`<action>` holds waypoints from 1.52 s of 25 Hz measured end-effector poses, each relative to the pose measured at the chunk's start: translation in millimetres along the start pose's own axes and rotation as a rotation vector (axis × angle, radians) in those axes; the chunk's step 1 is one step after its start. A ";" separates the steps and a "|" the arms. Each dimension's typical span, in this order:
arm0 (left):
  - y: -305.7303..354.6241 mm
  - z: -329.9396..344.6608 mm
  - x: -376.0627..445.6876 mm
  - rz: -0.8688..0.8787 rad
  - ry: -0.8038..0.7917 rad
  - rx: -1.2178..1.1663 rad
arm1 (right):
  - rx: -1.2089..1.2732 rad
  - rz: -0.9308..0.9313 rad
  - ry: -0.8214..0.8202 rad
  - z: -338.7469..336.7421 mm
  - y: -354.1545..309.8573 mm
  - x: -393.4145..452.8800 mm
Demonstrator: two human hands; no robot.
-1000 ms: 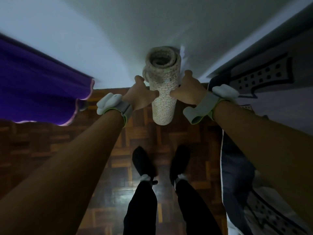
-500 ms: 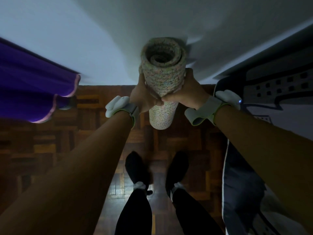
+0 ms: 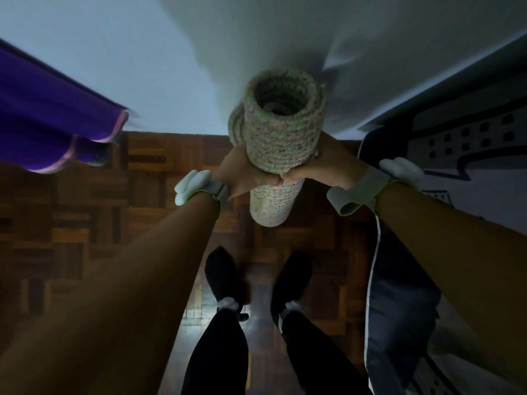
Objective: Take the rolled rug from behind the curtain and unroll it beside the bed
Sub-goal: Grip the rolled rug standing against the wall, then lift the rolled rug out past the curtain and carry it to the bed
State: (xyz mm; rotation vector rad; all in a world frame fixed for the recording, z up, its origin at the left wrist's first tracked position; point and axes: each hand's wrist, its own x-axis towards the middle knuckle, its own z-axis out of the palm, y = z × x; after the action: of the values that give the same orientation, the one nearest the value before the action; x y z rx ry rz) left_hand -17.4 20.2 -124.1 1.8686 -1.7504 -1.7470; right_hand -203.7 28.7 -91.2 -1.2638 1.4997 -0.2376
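Note:
The rolled rug (image 3: 281, 132) is a pale woven roll with pink and green flecks, held upright in front of me, its open top end facing the camera. My left hand (image 3: 242, 172) wraps its left side and my right hand (image 3: 325, 169) wraps its right side, fingers meeting at the front. The lower end of the roll hangs off the parquet floor (image 3: 99, 201). A purple curtain (image 3: 48, 124) hangs at the left. The bed (image 3: 470, 155), under a dark patterned cover, runs along the right.
A pale wall (image 3: 142, 58) rises straight ahead with a corner behind the roll. My two feet in black shoes (image 3: 225, 277) stand on the floor below the roll. Both wrists carry grey bands.
Both hands closed around the roll and lifted it upward and toward me. The top end now sits closer to the camera, and the curtain edge has swung left.

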 end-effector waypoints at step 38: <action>360.6 -50.6 -437.6 0.583 -0.616 -0.114 | 0.759 -0.048 0.966 -54.0 -260.3 -535.7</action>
State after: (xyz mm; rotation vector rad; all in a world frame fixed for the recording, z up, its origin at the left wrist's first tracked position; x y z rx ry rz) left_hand -99.3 167.1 419.8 0.6701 -2.0163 -2.1954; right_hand -194.4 319.0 431.5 -0.5414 1.8630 -1.4552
